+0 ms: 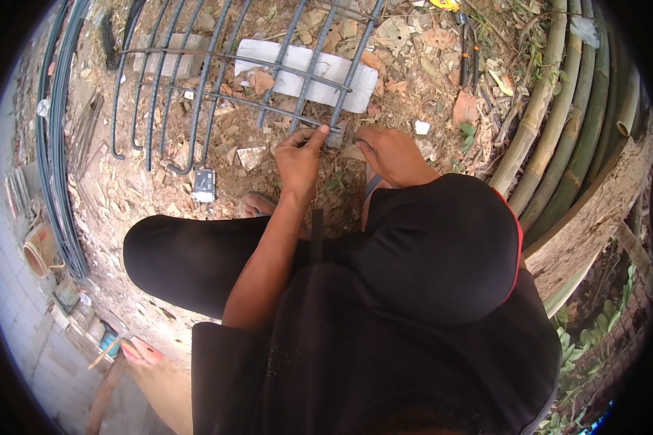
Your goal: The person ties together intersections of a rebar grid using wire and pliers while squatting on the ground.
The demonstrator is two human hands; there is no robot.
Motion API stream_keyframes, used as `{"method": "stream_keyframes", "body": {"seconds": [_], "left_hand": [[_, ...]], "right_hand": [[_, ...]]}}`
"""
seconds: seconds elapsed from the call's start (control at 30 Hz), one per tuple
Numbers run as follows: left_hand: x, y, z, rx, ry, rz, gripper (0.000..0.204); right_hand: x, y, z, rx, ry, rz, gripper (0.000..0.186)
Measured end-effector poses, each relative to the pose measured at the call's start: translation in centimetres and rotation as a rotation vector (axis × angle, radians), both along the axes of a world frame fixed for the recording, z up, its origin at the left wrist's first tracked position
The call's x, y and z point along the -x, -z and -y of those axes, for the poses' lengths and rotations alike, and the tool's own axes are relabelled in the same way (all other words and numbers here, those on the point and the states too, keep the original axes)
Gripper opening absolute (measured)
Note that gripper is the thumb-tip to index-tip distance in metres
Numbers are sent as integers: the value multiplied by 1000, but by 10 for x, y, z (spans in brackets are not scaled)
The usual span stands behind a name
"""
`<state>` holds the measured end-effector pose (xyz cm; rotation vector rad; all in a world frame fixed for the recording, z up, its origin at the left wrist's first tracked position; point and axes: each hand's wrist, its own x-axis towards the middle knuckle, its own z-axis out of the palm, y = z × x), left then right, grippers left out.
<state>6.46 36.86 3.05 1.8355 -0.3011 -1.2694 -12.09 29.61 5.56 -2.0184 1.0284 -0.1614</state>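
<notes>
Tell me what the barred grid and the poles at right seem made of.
Barred grid: probably steel, dull blue-grey with a rusty-brown crossbar, some ends hooked. Poles: likely bamboo, smooth, tan to green, ringed with joints.

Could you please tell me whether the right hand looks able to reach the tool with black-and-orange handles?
Probably yes: between the right hand and the tool, only low things such as dry leaves and a white scrap seem to lie, though it would need to stretch forward.
</notes>
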Motion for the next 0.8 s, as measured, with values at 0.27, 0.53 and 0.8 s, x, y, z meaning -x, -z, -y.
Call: {"method": "stream_keyframes", "body": {"seconds": [0.27, 0.53, 0.8], "left_hand": [[12, -8, 4, 69, 76, 287, 21], [10, -7, 3, -24, -73, -17, 27], [9, 0, -1, 5, -20, 90, 27]], "right_hand": [[-42, -35, 67, 402, -565, -103, 22], [1, -27, 33, 159, -447, -297, 12], [3, -15, 8, 246, -269, -197, 13]]}}
